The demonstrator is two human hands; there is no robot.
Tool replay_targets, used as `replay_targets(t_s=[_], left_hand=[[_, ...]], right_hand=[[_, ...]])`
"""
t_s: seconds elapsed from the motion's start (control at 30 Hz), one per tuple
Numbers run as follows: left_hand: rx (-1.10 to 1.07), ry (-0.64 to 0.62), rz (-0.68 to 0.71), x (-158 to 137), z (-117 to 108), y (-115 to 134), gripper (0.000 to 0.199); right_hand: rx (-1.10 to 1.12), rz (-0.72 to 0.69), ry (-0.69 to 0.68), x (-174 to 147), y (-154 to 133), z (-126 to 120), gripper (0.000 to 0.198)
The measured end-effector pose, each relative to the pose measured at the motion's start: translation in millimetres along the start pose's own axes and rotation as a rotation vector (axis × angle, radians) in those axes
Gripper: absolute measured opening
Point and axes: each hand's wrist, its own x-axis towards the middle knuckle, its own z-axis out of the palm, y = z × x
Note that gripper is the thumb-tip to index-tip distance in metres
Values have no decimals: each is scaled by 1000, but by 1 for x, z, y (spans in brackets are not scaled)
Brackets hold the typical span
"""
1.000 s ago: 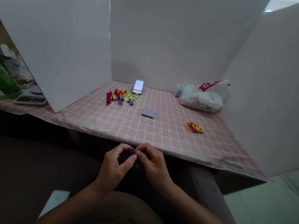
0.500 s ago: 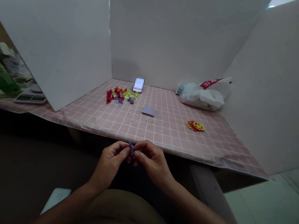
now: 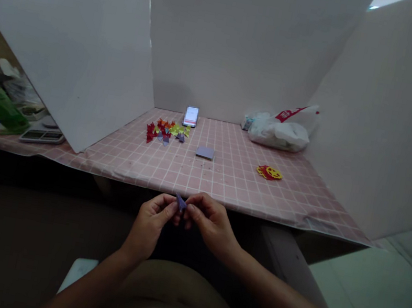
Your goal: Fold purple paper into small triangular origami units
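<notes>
You pinch the small purple folded piece (image 3: pixel 180 202) between your left hand (image 3: pixel 149 221) and right hand (image 3: pixel 210 221) at lower centre, equally near both, its long axis slanting down rightward. The table's near edge (image 3: pixel 222 195) runs just above; a purple stack (image 3: pixel 205 153) sits mid-frame, coloured pieces (image 3: pixel 163 129) to its left.

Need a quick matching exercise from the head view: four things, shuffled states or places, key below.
Things
1. phone
2. folded purple paper
3. lavender paper stack
4. white plastic bag

States or places
A. held between the left hand and the right hand
B. at the tabletop's back right, marked in red
C. screen lit
D. flat near the middle of the pink checked tablecloth

Pairs: 1-C, 2-A, 3-D, 4-B
</notes>
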Motion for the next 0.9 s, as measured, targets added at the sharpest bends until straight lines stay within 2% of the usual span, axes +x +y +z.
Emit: replay_targets(t_s=[0.1, 0.2, 0.47, 0.6, 0.9], left_hand=[[106, 21, 34, -2, 3, 6, 14], [214, 36, 83, -4, 6, 11, 13], [291, -3, 112, -7, 5, 7, 19], [318, -5, 106, -7, 5, 7, 16], [349, 30, 100, -7, 3, 9, 17]], right_hand=[[-156, -40, 65, -3, 0, 0, 5], [-294, -90, 71, -4, -1, 1, 4], [-349, -112, 102, -2, 0, 2, 7], [-294, -89, 96, -3, 1, 2, 9], [-17, 88, -4, -2, -2, 3, 16]])
